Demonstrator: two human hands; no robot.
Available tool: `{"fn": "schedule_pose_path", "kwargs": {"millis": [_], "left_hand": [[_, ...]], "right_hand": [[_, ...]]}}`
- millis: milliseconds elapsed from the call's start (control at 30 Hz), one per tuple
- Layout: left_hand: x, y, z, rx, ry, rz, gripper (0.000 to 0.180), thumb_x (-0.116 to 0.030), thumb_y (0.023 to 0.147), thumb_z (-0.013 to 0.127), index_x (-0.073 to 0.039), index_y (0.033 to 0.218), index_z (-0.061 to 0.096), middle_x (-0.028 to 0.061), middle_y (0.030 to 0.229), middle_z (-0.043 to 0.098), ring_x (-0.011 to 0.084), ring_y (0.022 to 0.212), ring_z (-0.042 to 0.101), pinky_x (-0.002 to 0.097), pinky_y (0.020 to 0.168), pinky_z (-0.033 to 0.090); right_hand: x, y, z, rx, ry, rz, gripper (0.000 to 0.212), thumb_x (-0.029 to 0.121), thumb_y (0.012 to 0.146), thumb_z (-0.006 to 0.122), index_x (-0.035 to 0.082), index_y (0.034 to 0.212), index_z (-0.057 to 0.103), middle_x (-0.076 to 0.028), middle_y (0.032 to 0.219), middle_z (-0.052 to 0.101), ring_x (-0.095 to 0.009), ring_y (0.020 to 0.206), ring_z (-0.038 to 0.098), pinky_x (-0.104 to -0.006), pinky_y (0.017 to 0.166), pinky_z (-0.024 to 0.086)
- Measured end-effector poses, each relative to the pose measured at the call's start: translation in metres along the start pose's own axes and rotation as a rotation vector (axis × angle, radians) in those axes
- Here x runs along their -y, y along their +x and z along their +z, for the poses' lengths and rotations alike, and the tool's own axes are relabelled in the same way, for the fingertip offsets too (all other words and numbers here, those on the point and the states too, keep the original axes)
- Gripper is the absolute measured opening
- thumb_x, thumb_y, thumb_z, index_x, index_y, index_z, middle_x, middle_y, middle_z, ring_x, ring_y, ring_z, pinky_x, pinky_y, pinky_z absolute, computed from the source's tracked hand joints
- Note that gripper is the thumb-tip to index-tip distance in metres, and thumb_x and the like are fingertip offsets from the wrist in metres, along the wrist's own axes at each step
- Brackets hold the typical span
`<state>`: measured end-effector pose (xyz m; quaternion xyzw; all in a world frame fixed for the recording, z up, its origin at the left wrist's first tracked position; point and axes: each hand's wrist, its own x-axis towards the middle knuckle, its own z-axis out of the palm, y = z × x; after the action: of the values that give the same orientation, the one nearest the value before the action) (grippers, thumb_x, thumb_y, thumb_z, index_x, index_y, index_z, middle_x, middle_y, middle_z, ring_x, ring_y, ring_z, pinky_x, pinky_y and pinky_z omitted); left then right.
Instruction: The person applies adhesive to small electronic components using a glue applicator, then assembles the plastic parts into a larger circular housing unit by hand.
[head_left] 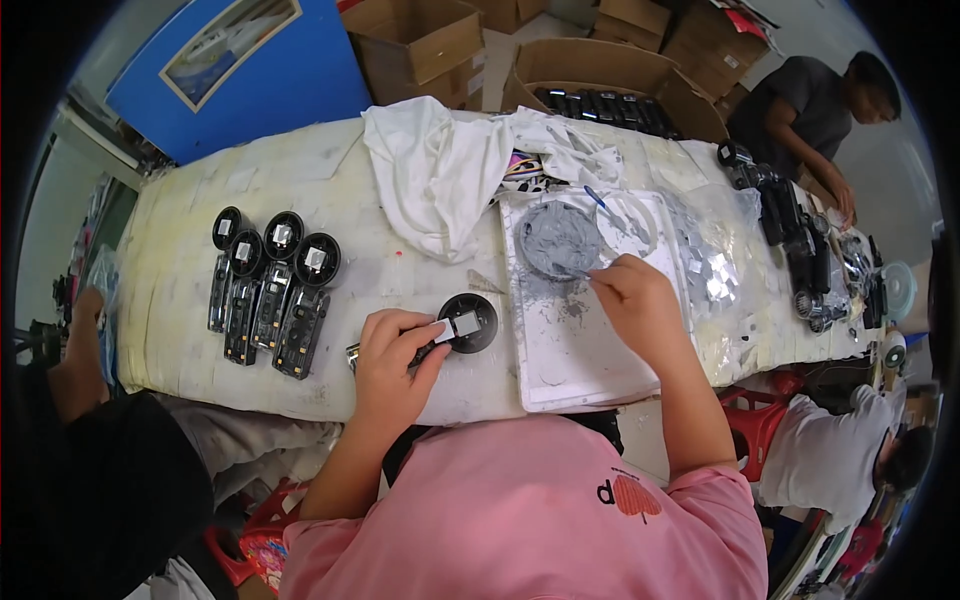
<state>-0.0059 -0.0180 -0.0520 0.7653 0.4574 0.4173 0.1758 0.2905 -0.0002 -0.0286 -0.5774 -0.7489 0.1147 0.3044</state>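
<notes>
A black handheld device with a round head (487,318) lies on the table with a pale square plate in its head. My left hand (390,362) is closed around its handle, with a small pale piece by the fingertips. My right hand (635,302) is pinched at the right rim of a round tub of grey paste (557,240). What its fingers hold is too small to make out. The tub stands in a white tray (560,385) smeared with grey. Several similar black devices (283,290) lie in a group at the left.
A white cloth (430,170) lies behind the tray, and a blue pen-like tool (594,196) rests near the tub. Small silvery squares in clear plastic (712,265) are at the right. More black devices (800,225) lie near a co-worker (800,115). Cardboard boxes (415,45) stand beyond the table.
</notes>
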Motion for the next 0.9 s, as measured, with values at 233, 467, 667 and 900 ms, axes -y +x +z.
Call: {"fn": "schedule_pose_path", "kwargs": {"millis": [233, 467, 667, 900], "left_hand": [[0.005, -0.004, -0.002, 0.028, -0.052, 0.018, 0.028, 0.003, 0.07, 0.072, -0.003, 0.096, 0.065, 0.0104, 0.093, 0.063, 0.0294, 0.088, 0.057, 0.0378, 0.076, 0.047], [0.01, -0.012, 0.01, -0.065, -0.275, -0.169, 0.031, 0.002, 0.071, 0.077, -0.004, 0.092, 0.054, 0.0122, 0.092, 0.064, 0.0259, 0.082, 0.06, 0.0345, 0.072, 0.048], [0.009, -0.016, 0.013, -0.125, -0.377, -0.25, 0.038, 0.002, 0.072, 0.078, -0.005, 0.088, 0.044, 0.0128, 0.094, 0.065, 0.0222, 0.083, 0.061, 0.0312, 0.074, 0.049], [0.001, 0.002, 0.01, -0.079, -0.094, -0.01, 0.033, 0.001, 0.07, 0.076, -0.006, 0.092, 0.053, 0.0081, 0.099, 0.065, 0.0261, 0.093, 0.059, 0.0373, 0.083, 0.046]], "right_hand": [[-0.001, -0.013, -0.012, -0.01, 0.457, 0.701, 0.012, 0.008, 0.084, 0.068, -0.003, 0.088, 0.07, -0.005, 0.071, 0.065, -0.01, 0.059, 0.056, -0.0236, 0.055, 0.044], [0.06, -0.034, 0.028, 0.011, 0.889, 0.36, 0.004, -0.006, 0.08, 0.067, -0.004, 0.083, 0.068, -0.008, 0.078, 0.063, -0.011, 0.062, 0.055, -0.024, 0.056, 0.042], [0.071, -0.028, 0.055, 0.01, 0.305, -0.378, 0.02, -0.005, 0.075, 0.07, 0.002, 0.093, 0.068, -0.01, 0.076, 0.061, -0.022, 0.064, 0.06, -0.0308, 0.053, 0.046], [0.062, -0.026, 0.021, -0.087, 0.407, -0.029, 0.013, -0.006, 0.077, 0.069, -0.002, 0.09, 0.069, -0.01, 0.079, 0.062, -0.017, 0.065, 0.059, -0.026, 0.059, 0.046]]}}
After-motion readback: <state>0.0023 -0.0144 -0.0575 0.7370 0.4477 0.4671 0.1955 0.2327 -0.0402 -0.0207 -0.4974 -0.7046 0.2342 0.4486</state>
